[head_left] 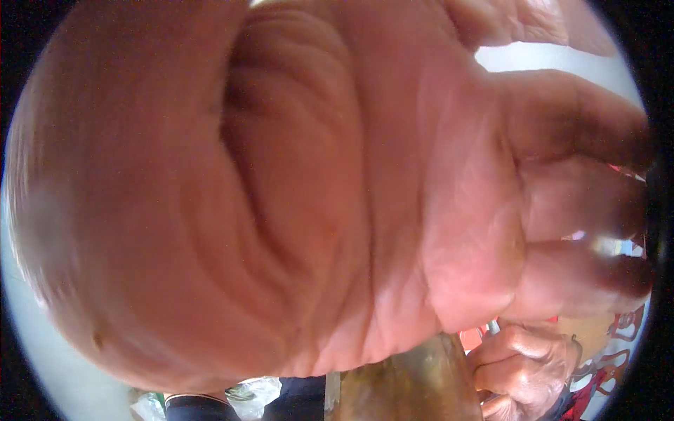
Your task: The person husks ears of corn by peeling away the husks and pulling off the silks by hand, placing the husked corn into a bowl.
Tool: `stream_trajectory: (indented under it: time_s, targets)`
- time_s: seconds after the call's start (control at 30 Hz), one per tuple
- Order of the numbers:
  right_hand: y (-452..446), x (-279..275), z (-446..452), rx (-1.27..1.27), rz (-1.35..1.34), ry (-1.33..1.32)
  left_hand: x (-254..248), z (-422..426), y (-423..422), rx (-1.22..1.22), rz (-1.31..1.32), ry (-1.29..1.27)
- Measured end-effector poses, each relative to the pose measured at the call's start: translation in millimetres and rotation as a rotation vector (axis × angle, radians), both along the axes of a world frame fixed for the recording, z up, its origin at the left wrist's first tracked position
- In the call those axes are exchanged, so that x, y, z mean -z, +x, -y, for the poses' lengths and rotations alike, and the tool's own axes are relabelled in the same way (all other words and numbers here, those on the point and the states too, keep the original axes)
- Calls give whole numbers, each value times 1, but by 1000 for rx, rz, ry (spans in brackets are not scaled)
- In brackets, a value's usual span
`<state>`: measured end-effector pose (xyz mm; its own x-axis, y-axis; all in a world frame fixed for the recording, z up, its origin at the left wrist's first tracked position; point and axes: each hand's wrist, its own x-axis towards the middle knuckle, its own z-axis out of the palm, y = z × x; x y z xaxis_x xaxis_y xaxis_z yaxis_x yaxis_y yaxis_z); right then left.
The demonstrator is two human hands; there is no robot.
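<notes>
My left hand (393,189) fills most of the view, very close to the camera, its palm facing me and its fingers stretched towards the right edge. Nothing shows in that palm; the fingertips run into the dark border of the picture. Below it at the lower right is my right hand (523,368), smaller and farther off, with its fingers curled. Whatever those fingers may hold is hidden. Just left of the right hand stands a brown, glossy surface (400,382), partly covered by the left palm; I cannot tell what it belongs to.
Dark clothing with a light stripe (200,407) shows at the bottom edge. Beside it lies crumpled clear plastic (256,394). Red and white patterned material (621,344) is at the lower right. A pale grey surface (63,351) shows at the lower left.
</notes>
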<state>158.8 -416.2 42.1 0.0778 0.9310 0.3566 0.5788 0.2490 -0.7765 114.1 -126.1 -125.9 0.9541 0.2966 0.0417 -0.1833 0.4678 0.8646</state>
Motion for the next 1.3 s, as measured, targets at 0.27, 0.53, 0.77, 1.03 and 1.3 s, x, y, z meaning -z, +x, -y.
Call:
stream_trajectory:
  time_s: [0.27, 0.53, 0.77, 1.03, 1.3]
  targets:
    - [1, -5, -7, 25, -43, -45, -18, -7, 4, 33, 56, -31]
    - [-3, -9, -5, 51, -85, -84, -35, -6, 4, 89, 145, -87]
    - [-8, -4, -19, 88, -155, -156, -50, -17, 1, 165, 256, -133]
    - [-12, -23, -28, 135, -271, -263, -82, -21, -3, 252, 335, -195]
    - [-17, -21, -25, 190, -376, -316, -92, -14, -1, 347, 389, -237]
